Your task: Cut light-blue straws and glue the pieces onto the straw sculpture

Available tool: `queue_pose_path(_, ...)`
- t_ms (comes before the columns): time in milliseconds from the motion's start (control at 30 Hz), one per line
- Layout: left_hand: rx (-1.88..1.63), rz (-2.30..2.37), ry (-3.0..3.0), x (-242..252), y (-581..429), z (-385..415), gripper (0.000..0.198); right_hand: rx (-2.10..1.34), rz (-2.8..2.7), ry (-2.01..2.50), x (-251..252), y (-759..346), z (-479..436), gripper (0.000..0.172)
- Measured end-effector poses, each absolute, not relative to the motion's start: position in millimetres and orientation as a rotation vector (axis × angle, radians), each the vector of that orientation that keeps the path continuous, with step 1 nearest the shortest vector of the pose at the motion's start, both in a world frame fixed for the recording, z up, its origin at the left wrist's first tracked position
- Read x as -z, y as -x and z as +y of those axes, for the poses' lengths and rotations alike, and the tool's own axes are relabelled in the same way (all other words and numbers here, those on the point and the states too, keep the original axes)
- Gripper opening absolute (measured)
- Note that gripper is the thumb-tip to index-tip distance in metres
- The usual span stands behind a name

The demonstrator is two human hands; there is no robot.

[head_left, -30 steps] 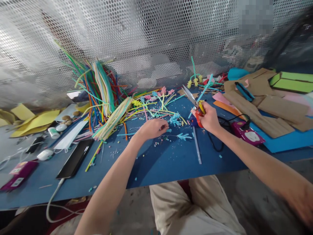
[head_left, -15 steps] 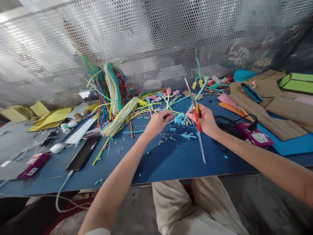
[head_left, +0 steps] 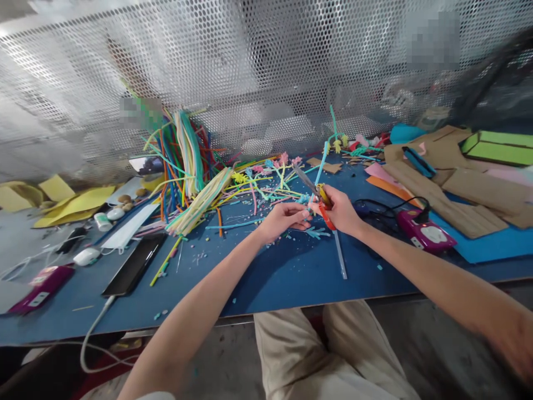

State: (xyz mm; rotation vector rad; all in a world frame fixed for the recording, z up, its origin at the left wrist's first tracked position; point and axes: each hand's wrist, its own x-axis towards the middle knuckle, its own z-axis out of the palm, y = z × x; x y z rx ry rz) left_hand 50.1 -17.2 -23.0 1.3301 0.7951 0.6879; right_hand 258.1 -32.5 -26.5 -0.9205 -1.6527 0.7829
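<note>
My right hand (head_left: 340, 210) is closed around scissors (head_left: 326, 215) with orange and yellow handles; their blades point up and left. A light blue pipe cleaner (head_left: 322, 162) rises from the same hand's fingertips. My left hand (head_left: 285, 221) meets those fingertips, its thumb and fingers pinched at the lower end of the pipe cleaner, where the fingers hide most of the contact. Just behind lies a blue fuzzy cluster (head_left: 305, 198), partly covered by the hands. Below them, a blue branched piece (head_left: 317, 233) rests on the blue table (head_left: 283, 283).
Bundled pipe cleaners (head_left: 202, 203) lie left of centre, with finished-looking pink sprigs (head_left: 283, 159) behind. A clear strip (head_left: 340, 258) lies below my right hand. At left is a phone (head_left: 135, 265) on a cable; at right, a purple power socket (head_left: 425, 228) and cardboard (head_left: 453, 194).
My left hand has moved right to meet my right hand. The right hand has come slightly left and down, tilting the scissors further left. The view has shifted slightly.
</note>
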Motion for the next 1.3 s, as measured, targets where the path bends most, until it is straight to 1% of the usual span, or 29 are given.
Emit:
queue_pose_path(300,-0.684,0.84,-1.29,26,-55,-23,0.048,-0.699,-1.675,0.982,21,-263,-39,0.032)
queue_pose_path(533,-0.659,0.833,-1.239,30,-55,-21,0.047,-0.734,-1.675,0.979,23,-262,-39,0.031)
queue_pose_path(700,-0.682,0.79,-1.294,33,-55,-20,0.046,-0.729,-1.707,1.004,28,-262,-37,0.026)
queue_pose_path(867,-0.753,0.803,-1.354,31,-56,-21,0.048,-0.684,-1.784,1.013,20,-267,-33,0.032)
queue_pose_path(1067,-0.877,0.836,-1.395,28,-59,-21,0.045,-0.671,-1.965,1.055,4,-281,-25,0.028)
queue_pose_path(1167,-0.933,0.858,-1.418,28,-60,-22,0.041,-0.692,-1.944,1.074,7,-286,-24,0.033)
queue_pose_path(1300,-1.011,0.833,-1.457,31,-62,-24,0.037,-0.802,-1.845,1.113,13,-291,-27,0.04)
